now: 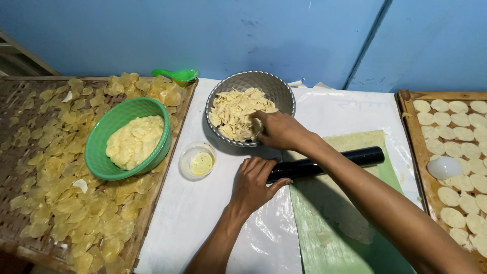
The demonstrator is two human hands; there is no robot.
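My right hand point(278, 129) reaches into a grey metal bowl point(274, 83) of pale dough scraps point(231, 111), its fingers closed on some of them. Just below the bowl, my left hand point(253, 180) rests palm down on the left end of a black rolling pin point(329, 161). The pin lies across a green sheet point(350, 223) with thin dough pressed onto it. Under everything is white plastic sheeting point(198, 223).
A green bowl point(101, 137) of yellow dough sits on a woven tray point(20, 96) covered with dried translucent chips. A small clear cup point(197, 161) of yellowish oil stands beside it. At right, a second tray point(406, 101) holds round white discs and a white cup point(444, 166).
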